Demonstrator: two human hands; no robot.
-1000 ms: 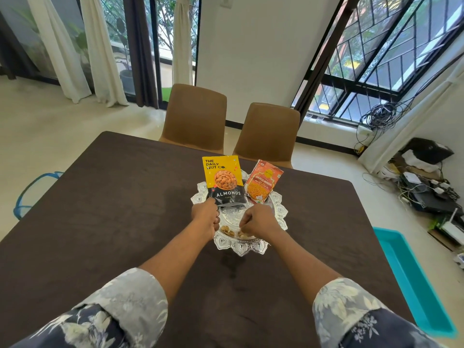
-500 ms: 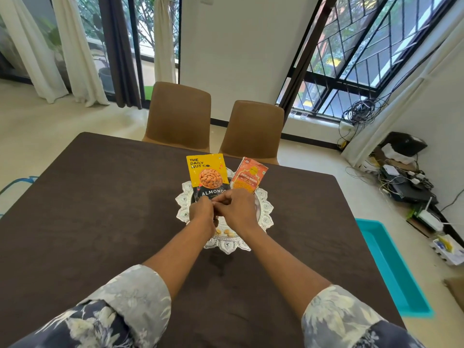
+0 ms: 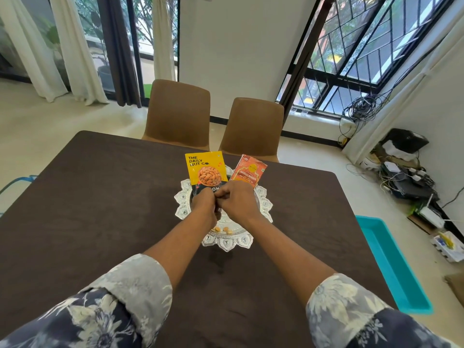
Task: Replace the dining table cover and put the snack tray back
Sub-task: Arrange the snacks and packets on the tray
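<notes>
yellow almond pouch point(image 3: 204, 169) reading "THE DAILY NUT CO.", orange packet point(image 3: 248, 172) reading "GARLIC BHUJIA"

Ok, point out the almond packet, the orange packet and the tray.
almond packet point(image 3: 204, 167): head view, yellow upper front.
orange packet point(image 3: 248, 172): head view, front label.
tray point(image 3: 227, 241): head view, near scalloped rim.

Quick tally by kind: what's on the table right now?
Snack packets: 2, almond packet and orange packet
Silver tray: 1
Loose nuts on the tray: about 4, partly hidden by the hands
Total: about 7
</notes>
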